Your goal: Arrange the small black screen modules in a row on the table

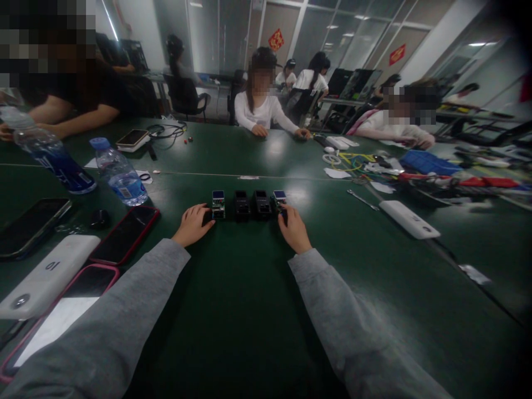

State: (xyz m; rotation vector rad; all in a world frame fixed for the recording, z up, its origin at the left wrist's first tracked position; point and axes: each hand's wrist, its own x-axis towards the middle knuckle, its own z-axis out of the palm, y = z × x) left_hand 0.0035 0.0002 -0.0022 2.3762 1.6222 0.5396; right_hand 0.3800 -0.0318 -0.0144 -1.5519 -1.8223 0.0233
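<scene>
Four-part row on the green table: two black plastic housings (241,205) stand side by side in the middle, with a small circuit board at each end. My left hand (193,224) is at the left circuit board (218,205), thumb and fingertips closed in on its left edge. That board has a small screen at its top. At the other end, my right hand (294,228) pinches the right circuit board (279,196), whose lower part my fingers partly cover. Both boards appear to rest on the table.
Phones (125,235), a white power bank (50,274) and water bottles (120,173) crowd the left side. On the right lie a wrench (362,199), another white power bank (409,219), cables and a blue tray (430,162). Several people sit around the table and beyond.
</scene>
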